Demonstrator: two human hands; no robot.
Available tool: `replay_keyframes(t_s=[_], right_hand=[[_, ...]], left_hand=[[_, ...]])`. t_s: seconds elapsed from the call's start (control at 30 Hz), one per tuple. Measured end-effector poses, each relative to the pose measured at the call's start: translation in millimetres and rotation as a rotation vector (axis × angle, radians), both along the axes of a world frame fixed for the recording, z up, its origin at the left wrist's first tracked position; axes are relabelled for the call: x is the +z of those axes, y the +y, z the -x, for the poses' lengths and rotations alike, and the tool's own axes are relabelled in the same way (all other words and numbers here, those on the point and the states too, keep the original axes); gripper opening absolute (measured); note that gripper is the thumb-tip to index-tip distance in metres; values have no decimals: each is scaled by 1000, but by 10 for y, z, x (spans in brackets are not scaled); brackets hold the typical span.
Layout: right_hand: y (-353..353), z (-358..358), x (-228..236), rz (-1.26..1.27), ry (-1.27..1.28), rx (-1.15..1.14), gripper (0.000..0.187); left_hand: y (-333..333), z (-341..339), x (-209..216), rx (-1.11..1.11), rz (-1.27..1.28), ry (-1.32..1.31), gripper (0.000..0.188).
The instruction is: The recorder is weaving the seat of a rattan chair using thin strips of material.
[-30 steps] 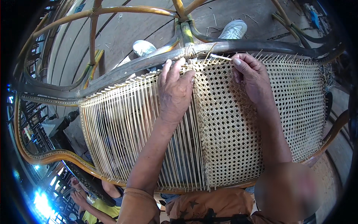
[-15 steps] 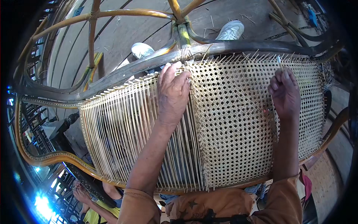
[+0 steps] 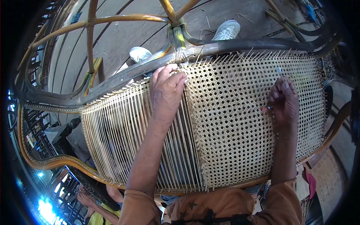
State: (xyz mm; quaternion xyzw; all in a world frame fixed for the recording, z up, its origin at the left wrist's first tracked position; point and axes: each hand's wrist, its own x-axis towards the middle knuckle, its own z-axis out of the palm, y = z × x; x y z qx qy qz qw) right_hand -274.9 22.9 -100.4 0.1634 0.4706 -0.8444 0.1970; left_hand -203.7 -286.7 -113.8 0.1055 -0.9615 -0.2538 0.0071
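Observation:
A cane panel (image 3: 232, 123) spans a curved rattan frame. Its right part is a close weave with open holes, while on the left run parallel cane strands (image 3: 116, 135). My left hand (image 3: 165, 88) is at the far rail (image 3: 210, 49), where the weave meets the strands. Its fingers are bent and closed, and what they pinch is hidden. Over the right part of the weave, my right hand (image 3: 284, 95) is closed on a thin pale stick-like piece (image 3: 279, 70) with a bluish-white tip pointing away from me. Its lower end is hidden by the hand.
Several loose cane ends (image 3: 240, 56) stick up along the far edge. Beyond it are bent rattan legs (image 3: 90, 45) and a pair of white shoes (image 3: 227, 30) on the floor. At the lower left another person's hands (image 3: 86, 197) show beside dark furniture.
My right hand has come slightly nearer to me with the thin piece. My left hand stays at the same spot on the rail. The whole view has shifted a little.

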Motion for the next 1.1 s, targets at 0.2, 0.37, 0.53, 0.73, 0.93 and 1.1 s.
replay_keyframes(t_s=[0.2,0.37,0.53,0.73,0.93,1.1], right_hand=[[-55,4,6,-4,-15,-20,14],[396,-233,302,24,11,-69,12],[1594,-1199,1046,-159,139,-298,17],[2590,-2491,1200,-357,55,-782,14],[2757,-2869,450,-587,-183,-909,16],[2817,-2745,38,-880,-168,-671,22]], left_hand=[[-25,60,77,-41,26,-24,10],[-35,116,58,-112,28,-37,8],[-114,176,13,-247,74,12,10],[-174,243,-28,-336,107,-37,10],[-133,390,82,-364,365,-141,24],[-248,503,-21,-88,496,-257,72]])
